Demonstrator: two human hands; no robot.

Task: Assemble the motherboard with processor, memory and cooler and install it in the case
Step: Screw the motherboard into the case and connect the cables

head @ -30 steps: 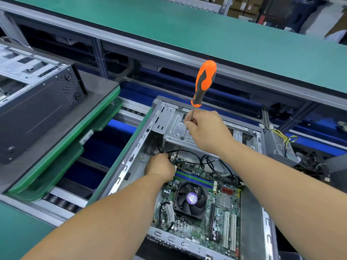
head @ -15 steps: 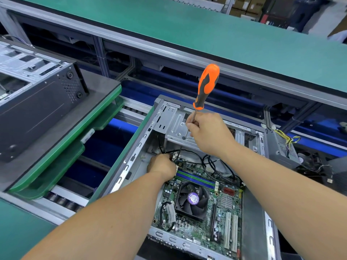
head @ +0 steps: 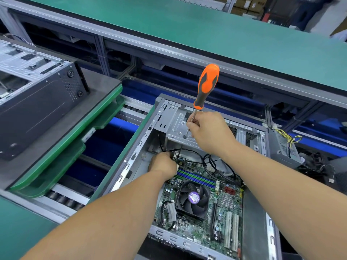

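The motherboard (head: 202,201) lies flat in the case (head: 131,162), cooler (head: 192,198) and memory (head: 197,178) already fitted. The right hand (head: 210,132) pinches the screwdriver (head: 205,85) by its shaft, which runs steeply down toward the board's far corner by the drive cage (head: 174,124). There the left hand (head: 162,165) is curled — on what, I cannot tell. The cage overhang and cables (head: 212,160) crowd the corner.

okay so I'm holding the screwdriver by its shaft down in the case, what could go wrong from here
1. The right hand pinches the screwdriver by its thin shaft, not the handle, so the tip may slip and gouge the motherboard.
2. Loose black cables lie beside the tip and could snag.
3. The left hand sits right at the tip and could get jabbed.
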